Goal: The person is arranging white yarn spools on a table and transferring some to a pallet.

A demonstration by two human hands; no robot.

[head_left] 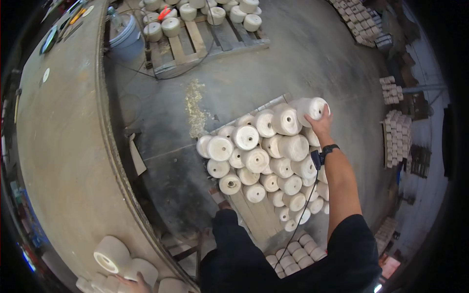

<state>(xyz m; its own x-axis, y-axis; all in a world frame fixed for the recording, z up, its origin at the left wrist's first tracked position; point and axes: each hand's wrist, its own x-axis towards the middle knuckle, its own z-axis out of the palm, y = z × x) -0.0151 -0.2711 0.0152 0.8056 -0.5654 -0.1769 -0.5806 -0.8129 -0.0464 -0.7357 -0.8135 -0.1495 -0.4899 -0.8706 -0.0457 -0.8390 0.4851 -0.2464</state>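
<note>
My right hand reaches far out over a pallet stack and is closed round the end of a white yarn cone at the stack's far right corner. The thumb and fingers spread over the cone's round end. Below it, many similar cream yarn cones lie piled on their sides, core holes showing. At the lower left, my left hand is partly cut off by the picture's edge. Its thumb and fingers press on a yarn cone on the tabletop, beside another tilted cone.
A long brown table runs along my left. The cones stand on a wooden pallet before my legs. Farther off are a second loaded pallet, a white bucket and a dark cable on the floor. More cone stacks line the right.
</note>
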